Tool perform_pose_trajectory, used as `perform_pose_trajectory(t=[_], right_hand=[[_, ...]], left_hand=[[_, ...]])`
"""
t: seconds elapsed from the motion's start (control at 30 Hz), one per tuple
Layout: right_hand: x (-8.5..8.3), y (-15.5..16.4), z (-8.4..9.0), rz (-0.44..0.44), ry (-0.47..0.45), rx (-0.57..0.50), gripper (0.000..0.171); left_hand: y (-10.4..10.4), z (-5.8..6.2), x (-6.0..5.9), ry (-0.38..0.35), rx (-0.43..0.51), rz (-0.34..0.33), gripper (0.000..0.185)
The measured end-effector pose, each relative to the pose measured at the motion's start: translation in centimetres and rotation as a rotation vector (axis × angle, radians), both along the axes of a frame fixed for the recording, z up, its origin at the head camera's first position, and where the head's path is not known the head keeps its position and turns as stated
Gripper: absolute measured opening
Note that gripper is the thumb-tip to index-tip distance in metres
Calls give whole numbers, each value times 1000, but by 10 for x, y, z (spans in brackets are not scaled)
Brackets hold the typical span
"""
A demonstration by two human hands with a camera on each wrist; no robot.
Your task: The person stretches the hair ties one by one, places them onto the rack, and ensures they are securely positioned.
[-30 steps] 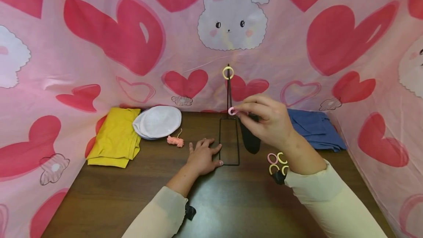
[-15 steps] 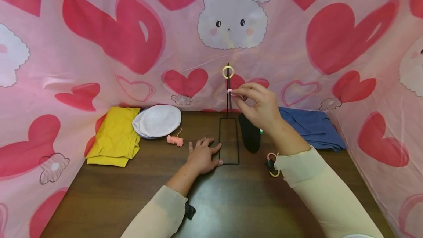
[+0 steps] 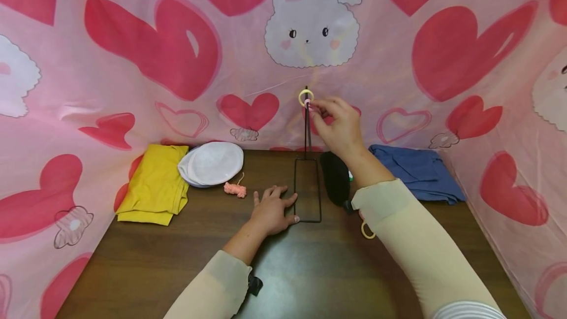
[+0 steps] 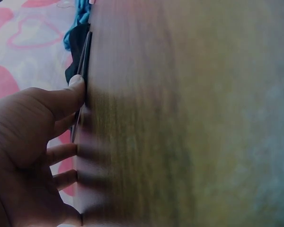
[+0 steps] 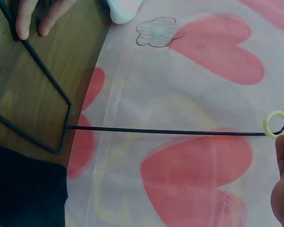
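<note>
A black wire stand [image 3: 306, 134] rises from a rectangular base on the dark wooden table. On the hook at its top hangs a yellow ring [image 3: 299, 96]. My right hand [image 3: 340, 124] pinches a small pink ring [image 3: 307, 105] between thumb and fingertips, right at the hook and just below the yellow ring. In the right wrist view the yellow ring [image 5: 266, 126] shows beside my fingertips, while the pink one is hidden. My left hand [image 3: 271, 210] lies spread on the table, with thumb and forefinger touching the left side of the base. The left wrist view shows its thumb [image 4: 76, 87] pressing the wire.
To the left are a folded yellow cloth [image 3: 152, 183], a white round fabric item [image 3: 212, 163] and a peach yarn bundle [image 3: 235, 189]. A black flat item [image 3: 335, 178] and a folded blue cloth [image 3: 414, 174] lie right. My right sleeve partly covers loose rings [image 3: 362, 230].
My right hand has risen along the stand with the pink ring, from above the base up to the hook. The left hand has stayed in place.
</note>
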State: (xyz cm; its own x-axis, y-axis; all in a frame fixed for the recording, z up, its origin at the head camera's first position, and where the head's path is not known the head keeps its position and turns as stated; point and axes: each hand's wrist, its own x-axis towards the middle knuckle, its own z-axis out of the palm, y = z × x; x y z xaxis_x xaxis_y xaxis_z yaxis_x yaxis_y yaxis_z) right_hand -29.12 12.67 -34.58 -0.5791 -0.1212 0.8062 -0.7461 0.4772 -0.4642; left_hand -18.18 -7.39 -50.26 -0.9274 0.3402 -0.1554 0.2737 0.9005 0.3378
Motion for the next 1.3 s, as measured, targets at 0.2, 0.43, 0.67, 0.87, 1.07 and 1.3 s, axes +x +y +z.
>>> perform_pose_trajectory(t=[0.2, 0.43, 0.67, 0.87, 1.07, 1.3], right_hand=[[-12, -6, -3, -48, -37, -60, 17], [-14, -4, -6, -94, -37, -62, 24], [0, 13, -19, -52, 7, -27, 24], [24, 29, -29, -7, -18, -17, 26], [44, 42, -41, -22, -7, -23, 27], [62, 61, -52, -13, -45, 9, 27]], left_hand=[[0, -1, 0, -2, 5, -1, 69], [0, 0, 0, 2, 2, -1, 69], [-1, 0, 1, 6, 5, -6, 69], [0, 1, 1, 8, 10, -10, 69], [0, 0, -1, 4, -2, -5, 69], [0, -1, 0, 1, -5, -3, 69]])
